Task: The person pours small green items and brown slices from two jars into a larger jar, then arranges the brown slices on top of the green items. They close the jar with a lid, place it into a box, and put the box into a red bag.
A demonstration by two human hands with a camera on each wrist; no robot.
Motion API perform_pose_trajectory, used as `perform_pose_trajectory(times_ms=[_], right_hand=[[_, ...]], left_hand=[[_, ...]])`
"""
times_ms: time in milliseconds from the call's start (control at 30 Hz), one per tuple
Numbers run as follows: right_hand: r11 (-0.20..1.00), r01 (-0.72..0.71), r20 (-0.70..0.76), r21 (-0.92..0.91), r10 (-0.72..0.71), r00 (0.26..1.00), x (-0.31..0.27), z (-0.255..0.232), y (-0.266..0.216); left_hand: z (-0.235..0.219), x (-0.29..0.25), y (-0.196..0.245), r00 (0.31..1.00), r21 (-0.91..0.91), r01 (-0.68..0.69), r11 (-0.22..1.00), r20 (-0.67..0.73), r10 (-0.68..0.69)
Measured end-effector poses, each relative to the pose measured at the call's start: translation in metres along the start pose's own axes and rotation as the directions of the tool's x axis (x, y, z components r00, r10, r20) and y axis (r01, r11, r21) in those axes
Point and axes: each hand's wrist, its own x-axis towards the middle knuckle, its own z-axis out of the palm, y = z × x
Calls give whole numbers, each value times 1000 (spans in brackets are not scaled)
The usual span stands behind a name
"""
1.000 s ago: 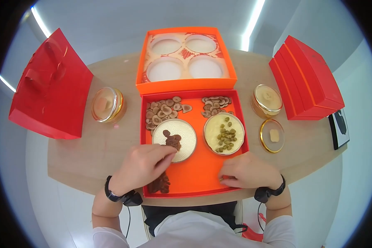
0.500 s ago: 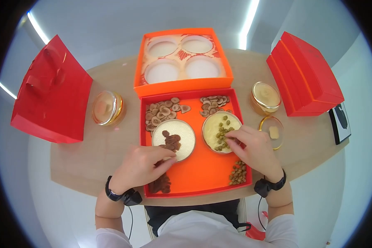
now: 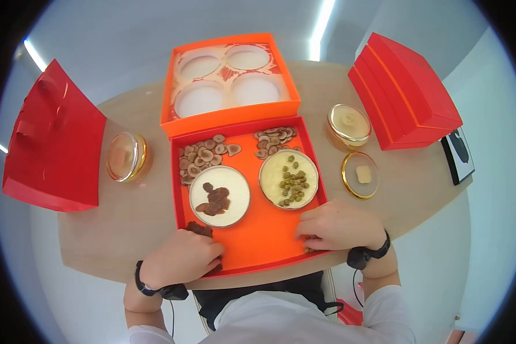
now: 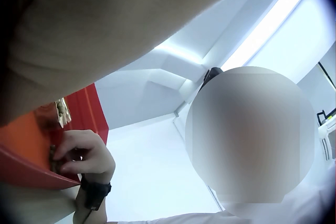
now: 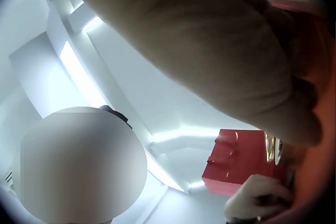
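My left hand (image 3: pixel 183 258) reaches down into the front left corner of the red box (image 3: pixel 249 270), fingers bent over a heap of dark brown slices (image 3: pixel 199 229). In the front right corner my right hand (image 3: pixel 341 226) has its fingertips at a pile of small olive-brown buds (image 3: pixel 309 249); the left wrist view shows its thumb and fingers bent around that pile. I cannot tell what either hand pinches. Between them, a white round dish (image 3: pixel 235 192) bears brown slices (image 3: pixel 215 200), and a pale yellow round dish (image 3: pixel 271 172) bears green buds (image 3: pixel 292 184).
Tan dried slices (image 3: pixel 203 155) and a second heap of slices (image 3: pixel 274 140) lie at the box's back. Behind it stands an orange box with round wells (image 3: pixel 229 109). Lidded jars (image 3: pixel 126 157) (image 3: pixel 348 126), a loose lid (image 3: pixel 352 189), a red bag (image 3: pixel 69 149) and red boxes (image 3: pixel 404 92) flank it.
My left hand has moved from the white dish back to the brown heap. My right hand went to the yellow dish and then returned to the bud pile. The view has turned slightly.
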Motion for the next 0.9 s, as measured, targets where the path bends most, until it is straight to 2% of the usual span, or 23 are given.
perform_pose_trajectory(times_ms=[167,367,467,567,667,700,800,900], right_hand=[[997,-5,49,-78,9,999,2,10,2],[995,-21,36,-93,25,999,3,15,0],[994,-16,35,-109,20,999,3,16,1],[1000,-18,40,-22,19,999,2,11,2],[998,-8,49,-56,11,999,2,10,2],[997,-4,44,-73,8,999,2,11,2],[994,7,29,-109,-4,1000,2,12,0],[996,30,-11,-86,-32,999,3,14,2]], left_hand=[[3,-2,-6,1000,-31,-9,999,-14,8],[-2,1,-3,999,-126,-22,992,-35,18],[-5,3,-1,962,-227,-114,967,-269,50],[-6,7,0,840,-358,-109,927,-532,-107],[-9,12,-1,732,-293,-16,956,-654,-189],[-5,14,-6,725,-232,6,973,-669,-164],[-4,16,-11,790,-145,70,987,-596,-144],[-3,18,-12,782,-161,56,985,-607,-143]])
